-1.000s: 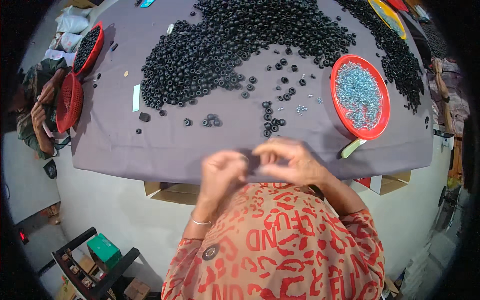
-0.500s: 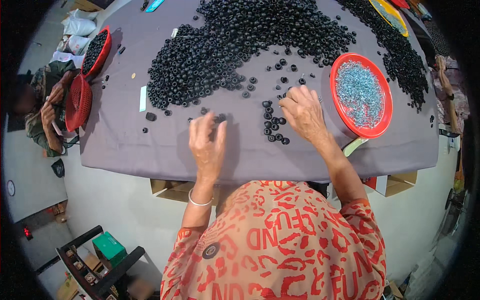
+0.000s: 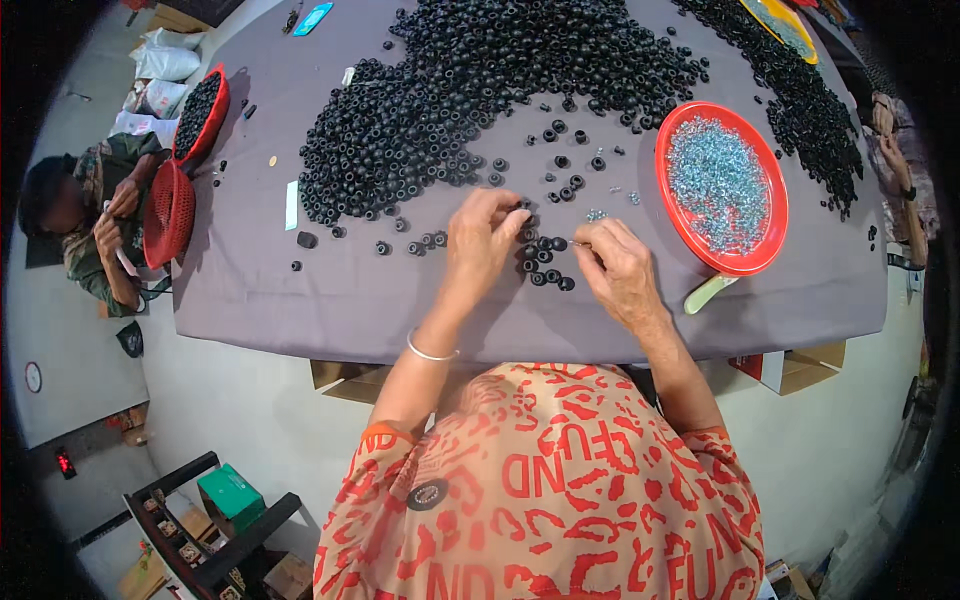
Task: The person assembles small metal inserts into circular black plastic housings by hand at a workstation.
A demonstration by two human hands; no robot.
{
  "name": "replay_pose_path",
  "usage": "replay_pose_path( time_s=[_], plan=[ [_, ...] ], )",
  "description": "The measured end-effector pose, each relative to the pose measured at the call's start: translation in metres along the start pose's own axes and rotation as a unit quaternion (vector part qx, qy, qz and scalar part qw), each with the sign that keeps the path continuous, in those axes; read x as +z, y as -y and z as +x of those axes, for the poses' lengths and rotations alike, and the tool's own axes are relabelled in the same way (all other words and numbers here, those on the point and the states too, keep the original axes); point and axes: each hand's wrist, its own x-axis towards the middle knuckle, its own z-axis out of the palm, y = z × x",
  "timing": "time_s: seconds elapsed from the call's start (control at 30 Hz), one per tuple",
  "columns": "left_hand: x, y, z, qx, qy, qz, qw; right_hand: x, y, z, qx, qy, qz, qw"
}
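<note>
Hands over a grey cloth-covered tabletop (image 3: 400,315). A broad mound of small, round, hollow black pieces (image 3: 420,120) lies loose at the far side, and a round red dish (image 3: 742,264) at right is well filled with small silvery metal pieces (image 3: 717,185); most of the stock thus appears unhandled. A short cluster of black pieces (image 3: 546,258) lies apart, nearer; whether any carries a silvery part cannot be told. The left hand (image 3: 478,245) curls its thumb and fingers at the cluster's far-left end, touching or just beside a black piece; a grip cannot be confirmed. The right hand (image 3: 622,272), just right of the cluster, has fingers pressed together, apparently pinching one slim silvery piece (image 3: 575,243); loose silvery bits (image 3: 597,214) lie just beyond.
</note>
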Motion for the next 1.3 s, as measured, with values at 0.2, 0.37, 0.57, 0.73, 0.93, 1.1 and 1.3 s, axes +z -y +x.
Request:
replay_pose_path(
  time_s=[0.2,0.37,0.57,0.73,0.93,1.1,1.3],
  plan=[
    [-0.016,0.0,-0.019,-0.164,0.045,-0.326,0.93,0.005,-0.004,0.001,-0.041,0.016,-0.139,0.989],
    [-0.015,-0.001,-0.042,-0.167,0.047,-0.372,0.912,0.004,0.014,0.009,-0.015,-0.012,0.023,1.0],
    [-0.013,-0.012,-0.072,-0.131,0.05,-0.383,0.913,0.009,0.035,-0.01,0.142,0.084,0.264,0.95],
    [-0.016,-0.016,-0.092,-0.241,0.08,-0.45,0.856,0.005,0.049,-0.033,0.268,0.099,0.459,0.841],
    [-0.022,-0.003,-0.091,-0.274,0.063,-0.441,0.852,-0.003,0.028,-0.031,0.203,0.01,0.207,0.957],
    [-0.023,0.003,-0.081,-0.251,0.048,-0.462,0.849,0.001,-0.002,-0.022,0.044,0.001,-0.07,0.997],
    [-0.014,0.007,-0.081,-0.259,0.045,-0.443,0.857,0.002,-0.009,0.001,-0.013,-0.013,-0.124,0.992]
  ],
)
